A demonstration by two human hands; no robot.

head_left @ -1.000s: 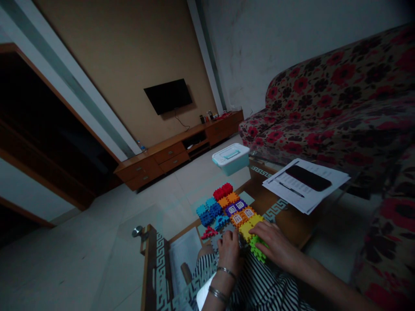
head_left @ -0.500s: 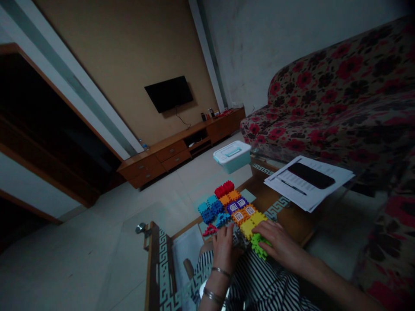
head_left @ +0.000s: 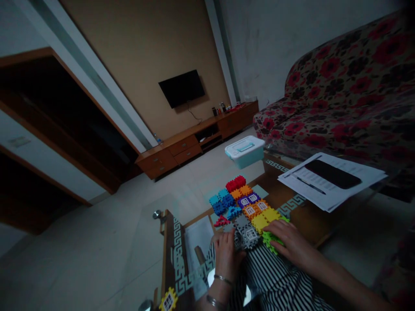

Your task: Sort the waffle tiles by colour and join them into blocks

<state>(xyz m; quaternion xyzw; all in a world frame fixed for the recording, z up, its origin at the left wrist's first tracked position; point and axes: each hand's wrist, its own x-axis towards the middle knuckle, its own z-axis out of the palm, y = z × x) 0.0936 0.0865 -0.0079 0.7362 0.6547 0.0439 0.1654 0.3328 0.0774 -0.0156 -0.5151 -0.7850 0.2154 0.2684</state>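
Rows of interlocking plastic building blocks lie on the glass table in front of me. My left hand (head_left: 227,250) bends its fingers over the near-left edge of the grey blocks (head_left: 244,222), one with a white window print. The fingertips hide part of a grey block. My right hand (head_left: 288,237) curls around the green blocks (head_left: 269,242), fingers over the top and thumb on the near side. Beside them are yellow blocks (head_left: 264,220). Farther along come orange window blocks (head_left: 256,210), purple ones (head_left: 249,199) and red ones (head_left: 236,183). Blue blocks (head_left: 223,204) and a red triangular piece (head_left: 221,221) lie left.
A lidded teal box (head_left: 248,155) stands at the table's far end. Papers (head_left: 311,201) with a pen (head_left: 311,185) and a dark phone (head_left: 333,174) lie right. A yellow window block (head_left: 168,299) sits lower left. The floral sofa (head_left: 330,103) is alongside.
The view has swung left, so things appear farther right. My left hand has drawn back leftward from the grey blocks, uncovering more of them. My right hand stays at the green blocks.
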